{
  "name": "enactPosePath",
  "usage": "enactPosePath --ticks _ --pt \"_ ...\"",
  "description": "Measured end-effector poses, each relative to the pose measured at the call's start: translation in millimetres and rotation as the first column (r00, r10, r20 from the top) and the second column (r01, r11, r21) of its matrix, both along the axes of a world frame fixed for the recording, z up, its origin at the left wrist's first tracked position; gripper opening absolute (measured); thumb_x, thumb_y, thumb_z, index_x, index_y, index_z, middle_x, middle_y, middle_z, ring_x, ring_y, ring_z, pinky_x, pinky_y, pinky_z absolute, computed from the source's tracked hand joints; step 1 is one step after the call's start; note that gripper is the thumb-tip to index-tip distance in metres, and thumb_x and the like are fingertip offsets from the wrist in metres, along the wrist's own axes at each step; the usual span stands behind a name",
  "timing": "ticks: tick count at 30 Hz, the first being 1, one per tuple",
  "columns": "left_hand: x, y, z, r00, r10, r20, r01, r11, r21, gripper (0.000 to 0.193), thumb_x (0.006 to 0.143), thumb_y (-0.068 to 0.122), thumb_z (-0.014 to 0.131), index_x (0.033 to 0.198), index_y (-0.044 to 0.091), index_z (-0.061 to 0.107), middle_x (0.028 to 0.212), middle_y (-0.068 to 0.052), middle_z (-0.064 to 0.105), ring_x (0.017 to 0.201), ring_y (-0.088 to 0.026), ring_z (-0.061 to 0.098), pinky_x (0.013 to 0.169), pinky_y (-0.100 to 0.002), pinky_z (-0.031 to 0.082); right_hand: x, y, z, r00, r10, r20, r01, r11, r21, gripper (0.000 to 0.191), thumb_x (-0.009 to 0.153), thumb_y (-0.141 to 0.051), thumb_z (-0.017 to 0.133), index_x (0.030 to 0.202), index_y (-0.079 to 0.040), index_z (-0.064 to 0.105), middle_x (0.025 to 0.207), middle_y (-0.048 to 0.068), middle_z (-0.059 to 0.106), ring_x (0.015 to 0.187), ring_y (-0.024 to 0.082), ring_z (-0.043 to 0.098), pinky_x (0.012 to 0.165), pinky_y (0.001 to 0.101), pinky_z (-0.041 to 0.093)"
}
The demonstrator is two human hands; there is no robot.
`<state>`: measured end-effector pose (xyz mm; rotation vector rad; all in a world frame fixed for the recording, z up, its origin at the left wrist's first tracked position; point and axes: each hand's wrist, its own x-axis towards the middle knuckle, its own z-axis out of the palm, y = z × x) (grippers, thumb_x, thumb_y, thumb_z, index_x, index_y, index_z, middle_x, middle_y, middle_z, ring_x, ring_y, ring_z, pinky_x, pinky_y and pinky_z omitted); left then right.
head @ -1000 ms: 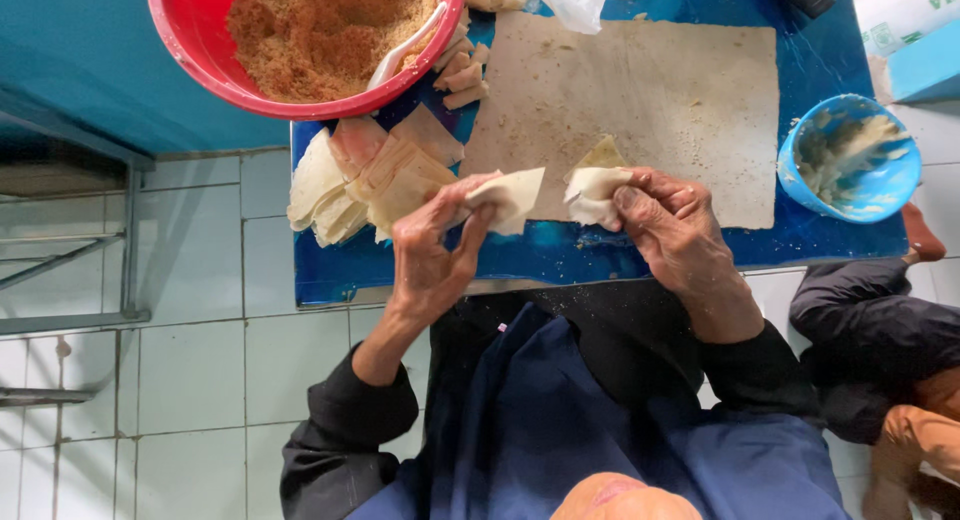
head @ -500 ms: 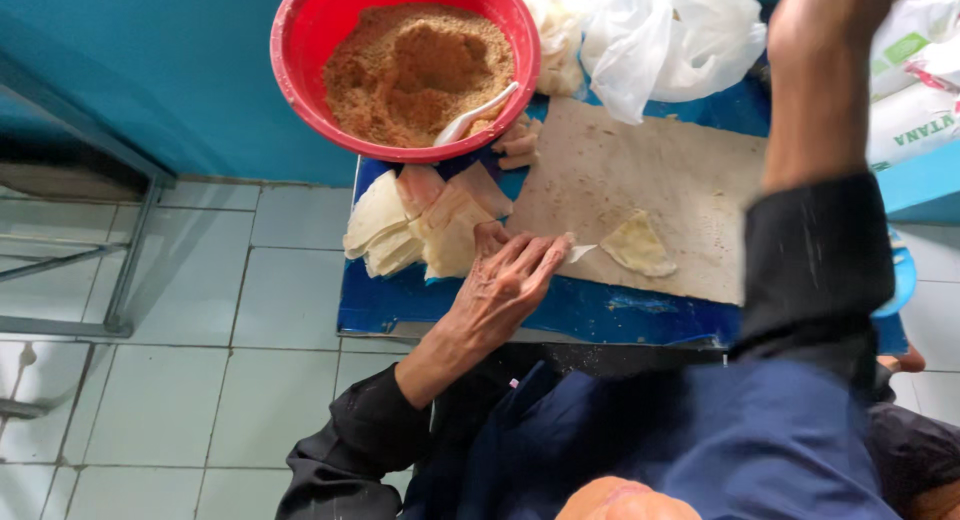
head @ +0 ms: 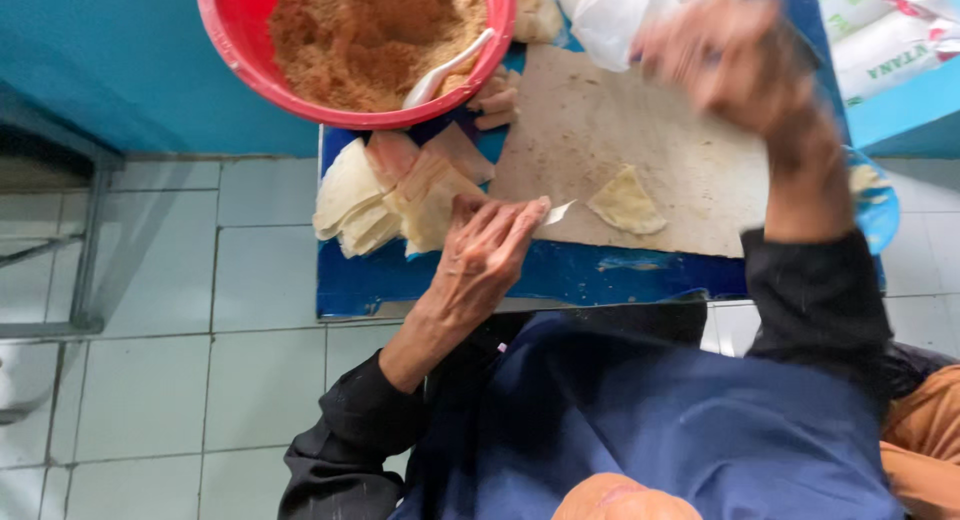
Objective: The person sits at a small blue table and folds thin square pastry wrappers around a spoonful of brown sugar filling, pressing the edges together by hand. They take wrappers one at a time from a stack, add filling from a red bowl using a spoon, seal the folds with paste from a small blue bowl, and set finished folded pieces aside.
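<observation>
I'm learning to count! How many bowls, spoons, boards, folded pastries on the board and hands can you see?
Red bowl: 1
White spoon: 1
Board: 1
Folded pastry on the board: 1
Hands: 2, left hand and right hand
Total: 6

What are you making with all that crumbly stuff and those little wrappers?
A person is folding filled pastry parcels at a blue table. The left hand rests by a stack of thin wrappers, with a wrapper corner showing at its fingertips. The right hand is raised and blurred above the paper work sheet, so what it holds is unclear. One folded parcel lies on the sheet. A red bowl of brown crumbly filling holds a white spoon.
</observation>
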<state>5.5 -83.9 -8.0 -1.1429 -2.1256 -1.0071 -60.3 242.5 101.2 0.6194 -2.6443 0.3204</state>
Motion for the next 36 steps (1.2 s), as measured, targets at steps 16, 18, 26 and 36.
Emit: enactPosePath --ticks 16,18,26,36 --pt "0.2 14.6 46.8 0.992 -0.032 0.122 0.022 0.996 0.087 0.022 0.098 0.003 0.069 0.119 0.009 0.067 0.106 -0.006 0.072 0.094 -0.023 0.069 0.089 -0.037 0.042 82.4 -12.4 -57.4 0.917 0.108 0.384 0.076 0.897 -0.435 0.013 0.092 -0.013 0.077 0.104 -0.009 0.075 0.102 0.002 0.074 0.114 0.022 0.063 0.100 0.0374 0.050" --pt "-9.2 19.4 45.7 0.987 0.032 0.159 -0.029 0.999 -0.017 0.023 0.100 0.005 0.069 0.123 0.009 0.068 0.106 -0.006 0.070 0.098 -0.022 0.067 0.090 -0.039 0.040 85.4 -11.9 -53.8 0.887 0.121 0.445 0.102 0.890 -0.444 0.014 0.092 -0.016 0.077 0.105 -0.012 0.075 0.104 0.001 0.072 0.110 0.020 0.064 0.096 0.0365 0.052" --pt "-9.4 48.9 22.3 0.958 0.059 -0.282 -0.152 0.936 -0.318 0.042 0.088 0.020 0.072 0.129 0.017 0.069 0.140 -0.003 0.057 0.134 -0.025 0.043 0.094 -0.052 0.029 93.8 -26.9 -69.5 0.988 -0.147 0.043 0.148 0.989 -0.022 0.023 0.088 -0.024 0.078 0.111 -0.024 0.081 0.113 -0.007 0.073 0.124 0.025 0.045 0.097 0.0473 0.025" --pt "6.5 61.2 9.8 0.976 -0.047 -0.210 -0.037 0.924 -0.379 0.034 0.093 0.030 0.075 0.122 0.014 0.071 0.127 0.002 0.059 0.135 -0.023 0.043 0.093 -0.052 0.026 236.3 50.2 -15.2 0.813 -0.577 -0.082 0.579 0.785 0.219 0.032 0.087 -0.041 0.083 0.110 -0.019 0.080 0.123 -0.002 0.062 0.135 0.033 0.033 0.107 0.0535 0.024"
